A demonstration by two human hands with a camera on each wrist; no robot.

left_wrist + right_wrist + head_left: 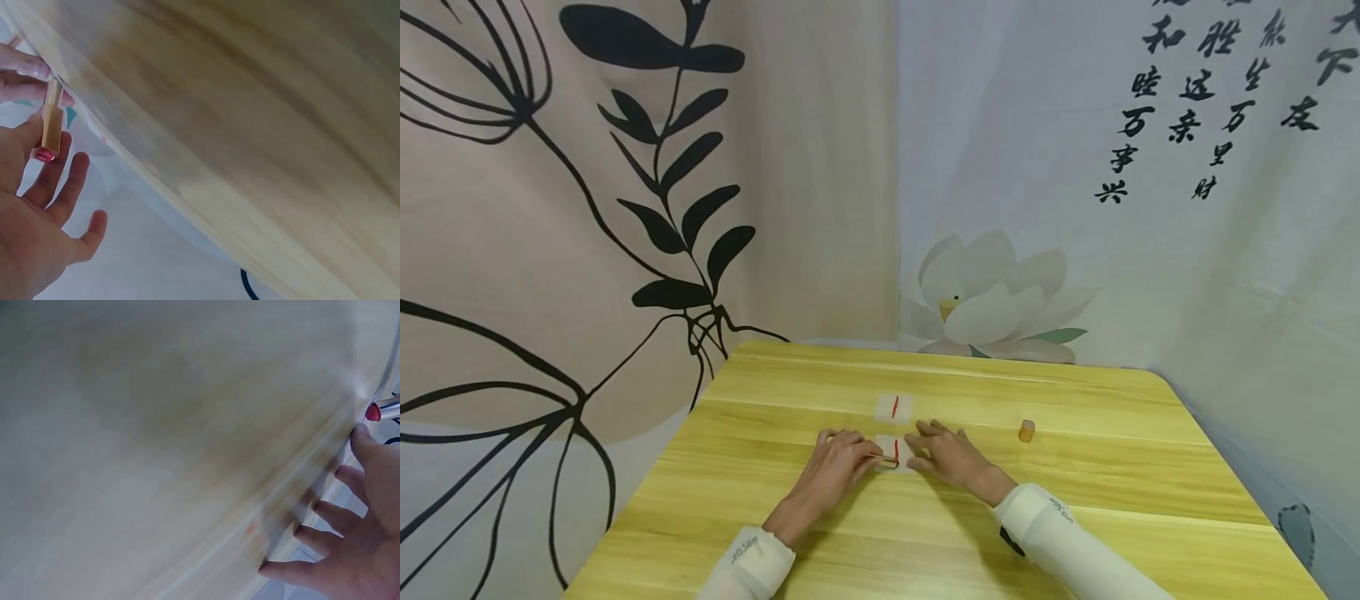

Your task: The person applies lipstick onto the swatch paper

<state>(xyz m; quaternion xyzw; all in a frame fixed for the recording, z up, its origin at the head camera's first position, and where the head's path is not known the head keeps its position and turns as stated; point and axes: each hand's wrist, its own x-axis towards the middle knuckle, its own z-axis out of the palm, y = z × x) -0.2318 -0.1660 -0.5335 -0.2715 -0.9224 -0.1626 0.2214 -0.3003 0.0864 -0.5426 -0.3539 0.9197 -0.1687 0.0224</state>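
Note:
In the head view my left hand (833, 468) pinches a lipstick (886, 460) between thumb and fingers, over the lower white paper piece (886, 443). Its gold tube and red tip (44, 154) show closer in the left wrist view, where the other fingers are spread. A red stroke marks that paper. My right hand (953, 456) lies at the paper's right edge, fingers spread and fingertips down at the surface. The right wrist view has the red lipstick end (374, 412) just beyond its thumb. Behind sits the upper paper piece (883, 408), also with a red stroke.
A small orange-gold cylinder (1027, 431), which looks like a lipstick cap, stands to the right on the wooden table (1075, 533). Printed curtains (820, 208) hang behind the table's back edge.

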